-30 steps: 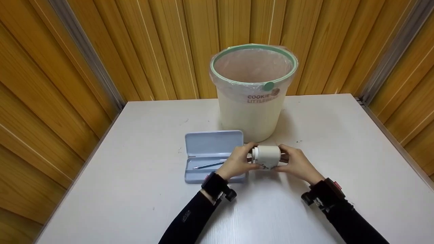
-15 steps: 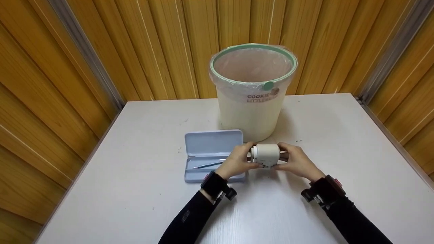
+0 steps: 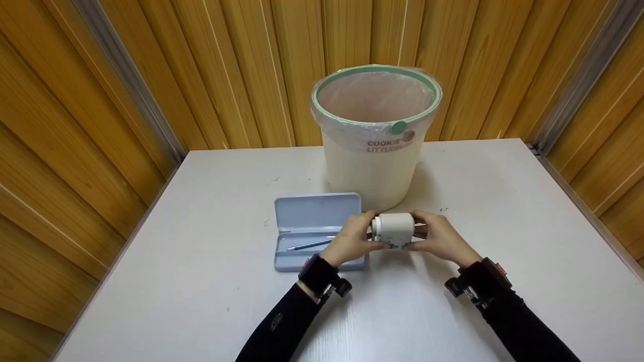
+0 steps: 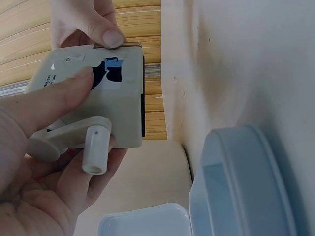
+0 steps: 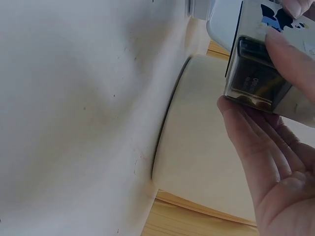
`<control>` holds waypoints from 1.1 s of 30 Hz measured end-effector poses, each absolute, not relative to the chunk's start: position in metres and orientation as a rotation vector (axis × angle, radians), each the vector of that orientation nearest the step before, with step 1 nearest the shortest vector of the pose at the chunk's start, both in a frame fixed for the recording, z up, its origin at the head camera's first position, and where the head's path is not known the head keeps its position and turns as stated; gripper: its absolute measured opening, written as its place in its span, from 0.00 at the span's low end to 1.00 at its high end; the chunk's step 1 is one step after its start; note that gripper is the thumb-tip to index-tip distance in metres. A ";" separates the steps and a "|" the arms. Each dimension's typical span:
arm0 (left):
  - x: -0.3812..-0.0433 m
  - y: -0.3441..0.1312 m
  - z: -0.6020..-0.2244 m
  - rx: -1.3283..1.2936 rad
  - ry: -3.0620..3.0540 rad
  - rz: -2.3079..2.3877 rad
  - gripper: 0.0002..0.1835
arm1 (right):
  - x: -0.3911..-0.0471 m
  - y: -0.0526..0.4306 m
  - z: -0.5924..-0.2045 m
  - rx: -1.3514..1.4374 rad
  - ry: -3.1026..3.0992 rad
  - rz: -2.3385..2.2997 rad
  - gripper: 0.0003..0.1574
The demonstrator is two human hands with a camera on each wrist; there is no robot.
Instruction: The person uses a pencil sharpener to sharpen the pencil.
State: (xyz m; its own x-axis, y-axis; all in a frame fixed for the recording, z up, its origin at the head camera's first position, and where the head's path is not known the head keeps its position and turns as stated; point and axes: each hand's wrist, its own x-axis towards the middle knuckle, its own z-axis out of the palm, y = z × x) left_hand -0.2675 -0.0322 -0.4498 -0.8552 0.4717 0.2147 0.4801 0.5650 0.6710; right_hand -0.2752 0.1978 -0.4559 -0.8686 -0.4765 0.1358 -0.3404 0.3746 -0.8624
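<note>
Both hands hold a cream crank pencil sharpener (image 3: 395,230) above the table, in front of the bin. My left hand (image 3: 350,239) grips its crank side, the thumb across the printed face and the fingers behind. In the left wrist view the crank handle (image 4: 95,150) sticks out beside those fingers. My right hand (image 3: 439,240) pinches the opposite side, its thumb on the printed face and fingers behind. There the right wrist view shows the dark see-through shavings drawer (image 5: 258,76), seated in the body. A blue pencil (image 3: 307,245) lies in the open light-blue pencil case (image 3: 318,213).
A cream bin (image 3: 375,171) with a green rim and clear liner stands just behind the hands. The pencil case lies left of the sharpener, partly behind the left hand. Wood-panelled walls (image 3: 241,75) enclose the white table (image 3: 201,241) at the back and sides.
The sharpener and the right hand have shifted very slightly left and up. Both hands keep their grip, and the case and bin have stayed put.
</note>
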 end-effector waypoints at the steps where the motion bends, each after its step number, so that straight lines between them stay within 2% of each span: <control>1: -0.268 -0.032 -0.450 -0.842 -2.771 -1.188 0.31 | -0.275 0.198 -0.456 -0.742 2.488 -1.509 0.34; 11: -0.272 -0.042 -0.447 -0.793 -2.749 -1.189 0.29 | -0.279 0.213 -0.453 -0.721 2.580 -1.467 0.31; 22: -0.277 -0.057 -0.444 -0.767 -2.722 -1.302 0.32 | -0.281 0.239 -0.449 -0.657 2.600 -1.471 0.30; 33: -0.276 -0.053 -0.446 -0.792 -2.739 -1.251 0.31 | -0.282 0.246 -0.403 -0.668 2.795 -1.361 0.29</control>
